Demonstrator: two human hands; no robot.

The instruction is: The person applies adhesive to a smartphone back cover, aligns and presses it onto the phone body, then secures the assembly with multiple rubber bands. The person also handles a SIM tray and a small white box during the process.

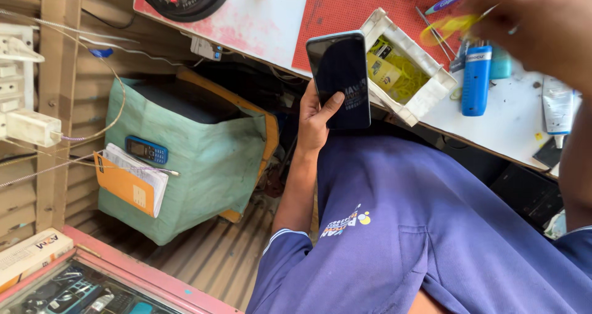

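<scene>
There are two hands: the left hand (314, 124) and the right hand (542, 24). I count one black smartphone (340, 79), one small blue keypad phone (147, 150), one white tray (425, 95), one red mat (345, 18), one blue cylindrical tool (476, 81), one white tube (558, 107), one green cloth cover (209, 160), and one orange notebook (126, 187).

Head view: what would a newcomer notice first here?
The dark smartphone in the middle, held upright in the left hand over the bench edge. Just right of it sits an open white tray of yellow parts on a red mat. At top right, the right hand is blurred above a blue tube, so what it grips is unclear.
</scene>
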